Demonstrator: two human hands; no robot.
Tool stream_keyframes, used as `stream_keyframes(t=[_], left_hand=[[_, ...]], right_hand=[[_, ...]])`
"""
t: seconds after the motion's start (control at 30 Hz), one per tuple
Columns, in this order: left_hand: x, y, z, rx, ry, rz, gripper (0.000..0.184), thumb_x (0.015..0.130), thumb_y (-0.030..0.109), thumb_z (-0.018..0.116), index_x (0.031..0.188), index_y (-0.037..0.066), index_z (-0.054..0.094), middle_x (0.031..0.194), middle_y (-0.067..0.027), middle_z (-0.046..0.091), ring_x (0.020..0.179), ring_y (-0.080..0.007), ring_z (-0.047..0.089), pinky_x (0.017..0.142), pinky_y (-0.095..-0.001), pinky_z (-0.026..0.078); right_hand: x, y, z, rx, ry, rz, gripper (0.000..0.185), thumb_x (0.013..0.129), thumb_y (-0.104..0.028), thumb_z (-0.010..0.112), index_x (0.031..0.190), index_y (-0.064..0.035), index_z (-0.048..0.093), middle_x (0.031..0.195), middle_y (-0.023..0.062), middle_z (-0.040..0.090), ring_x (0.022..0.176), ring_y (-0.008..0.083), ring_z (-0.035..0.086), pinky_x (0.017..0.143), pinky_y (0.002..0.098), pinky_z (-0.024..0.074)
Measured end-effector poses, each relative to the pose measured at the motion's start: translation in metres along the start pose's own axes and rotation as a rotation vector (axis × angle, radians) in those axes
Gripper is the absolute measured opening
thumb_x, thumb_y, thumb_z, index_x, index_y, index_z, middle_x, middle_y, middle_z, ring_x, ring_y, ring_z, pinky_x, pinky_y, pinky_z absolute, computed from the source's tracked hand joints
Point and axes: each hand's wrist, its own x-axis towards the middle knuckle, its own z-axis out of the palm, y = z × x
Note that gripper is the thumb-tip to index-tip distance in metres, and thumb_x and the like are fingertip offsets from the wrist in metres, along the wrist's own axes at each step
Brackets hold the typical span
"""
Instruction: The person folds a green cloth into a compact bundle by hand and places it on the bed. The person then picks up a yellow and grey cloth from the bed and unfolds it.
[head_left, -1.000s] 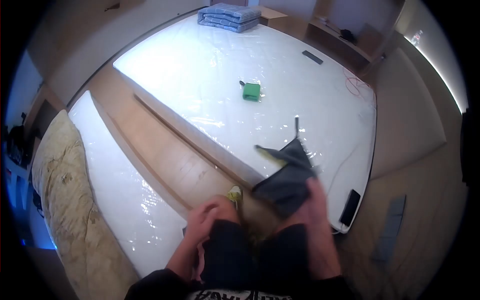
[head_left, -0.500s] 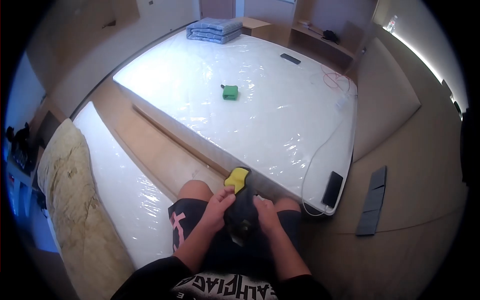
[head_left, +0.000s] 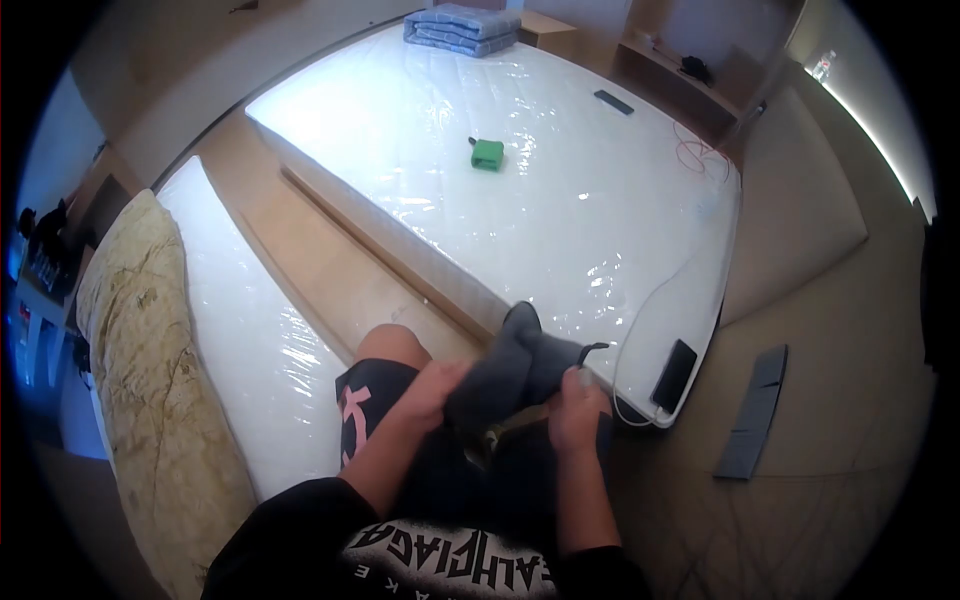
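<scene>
A dark grey cloth item (head_left: 517, 362) with a thin black loop is stretched between my two hands, above my lap and beside the near edge of the mattress. My left hand (head_left: 438, 390) has its fingers closed on the cloth's left edge, slightly blurred. On the other side, my right hand (head_left: 577, 408) pinches the cloth's right side near the loop, thumb up. A small green folded item (head_left: 487, 154) lies on the plastic-wrapped mattress (head_left: 560, 220), beyond the cloth.
A phone (head_left: 674, 375) with a white cable lies at the mattress's near right corner. Farther back are a dark remote-like object (head_left: 613, 102) and a folded blue blanket (head_left: 461, 31). A yellowish quilt (head_left: 150, 360) covers part of the left mattress (head_left: 235, 290). Grey strips (head_left: 752, 410) lie at right.
The grey cloth was swung out in my right hand, then gathered over my lap with a yellow patch showing. Now it is spread between both hands, the yellow no longer visible. The view has shifted.
</scene>
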Motion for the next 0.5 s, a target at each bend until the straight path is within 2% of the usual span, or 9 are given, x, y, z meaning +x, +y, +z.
stream_keyframes(t=[0.07,0.1,0.13,0.17,0.2,0.27,0.4,0.43,0.5], left_hand=[[-0.004,0.004,-0.007,-0.3,-0.074,0.012,0.04,0.099,0.034,0.055,0.12,-0.001,0.058,0.115,-0.01,0.066,0.102,-0.0172,0.065,0.09,-0.0318,0.052],[-0.007,0.013,-0.003,-0.344,-0.191,-0.011,0.063,0.095,0.041,0.059,0.136,-0.004,0.045,0.128,-0.0144,0.06,0.111,-0.0195,0.063,0.096,-0.0351,0.05],[-0.008,0.02,-0.003,-0.273,-0.24,-0.033,0.068,0.094,0.042,0.06,0.139,-0.005,0.04,0.13,-0.015,0.059,0.112,-0.0199,0.062,0.097,-0.0355,0.05],[-0.011,0.024,-0.005,-0.204,-0.286,-0.053,0.074,0.093,0.044,0.062,0.142,-0.006,0.036,0.132,-0.0157,0.057,0.114,-0.0202,0.061,0.098,-0.0359,0.049],[-0.013,0.026,-0.006,-0.14,-0.329,-0.072,0.08,0.092,0.045,0.063,0.144,-0.007,0.032,0.134,-0.0163,0.056,0.115,-0.0205,0.061,0.099,-0.0364,0.048],[-0.016,0.02,-0.006,-0.126,-0.312,-0.148,0.081,0.091,0.042,0.065,0.147,-0.006,0.029,0.134,-0.0165,0.055,0.117,-0.0217,0.059,0.101,-0.0365,0.047],[-0.018,-0.003,0.003,-0.152,-0.262,-0.247,0.083,0.09,0.036,0.066,0.151,-0.002,0.023,0.141,-0.017,0.049,0.127,-0.0234,0.051,0.106,-0.0362,0.042],[-0.019,-0.008,0.008,-0.205,-0.257,-0.262,0.083,0.089,0.031,0.068,0.151,0.0,0.022,0.146,-0.0155,0.043,0.133,-0.0246,0.044,0.109,-0.0364,0.038],[-0.014,-0.013,0.018,-0.308,-0.277,-0.11,0.082,0.088,0.029,0.069,0.15,0.002,0.024,0.147,-0.0139,0.041,0.135,-0.0255,0.042,0.11,-0.0376,0.037]], right_hand=[[0.001,-0.01,0.003,0.249,-0.056,-0.042,0.024,0.102,-0.025,0.048,0.111,-0.0032,0.056,0.099,0.0042,0.06,0.087,0.0144,0.058,0.076,0.0291,0.0468],[0.001,-0.018,0.007,0.371,-0.085,-0.068,0.028,0.104,-0.026,0.046,0.117,-0.0032,0.055,0.109,0.0062,0.061,0.095,0.0169,0.06,0.084,0.0312,0.0474],[0.001,-0.023,0.009,0.492,-0.118,-0.099,0.033,0.105,-0.028,0.043,0.124,-0.0032,0.054,0.118,0.0081,0.062,0.103,0.0193,0.061,0.091,0.0333,0.048],[0.001,-0.024,0.007,0.474,-0.156,-0.103,0.038,0.106,-0.032,0.039,0.129,-0.0032,0.05,0.124,0.0109,0.059,0.112,0.0214,0.058,0.1,0.0357,0.0443],[0.001,-0.024,0.008,0.475,-0.163,-0.096,0.038,0.106,-0.031,0.039,0.129,-0.0032,0.049,0.124,0.0108,0.059,0.112,0.0212,0.058,0.1,0.0355,0.0442],[0.0,-0.024,0.012,0.474,-0.188,-0.076,0.037,0.106,-0.028,0.038,0.131,-0.0032,0.047,0.123,0.0105,0.06,0.112,0.0207,0.058,0.099,0.035,0.044],[-0.013,-0.025,0.027,0.343,-0.301,-0.041,0.026,0.104,-0.022,0.04,0.121,-0.0044,0.049,0.116,0.0099,0.06,0.108,0.0186,0.058,0.097,0.0328,0.0444],[-0.017,-0.028,0.029,0.307,-0.326,-0.037,0.023,0.104,-0.021,0.041,0.118,-0.0048,0.05,0.114,0.0096,0.061,0.107,0.0182,0.058,0.097,0.0322,0.0445],[-0.019,-0.029,0.031,0.298,-0.355,-0.017,0.019,0.102,-0.02,0.043,0.111,-0.0056,0.05,0.111,0.0091,0.061,0.105,0.0174,0.058,0.096,0.0317,0.0449]])
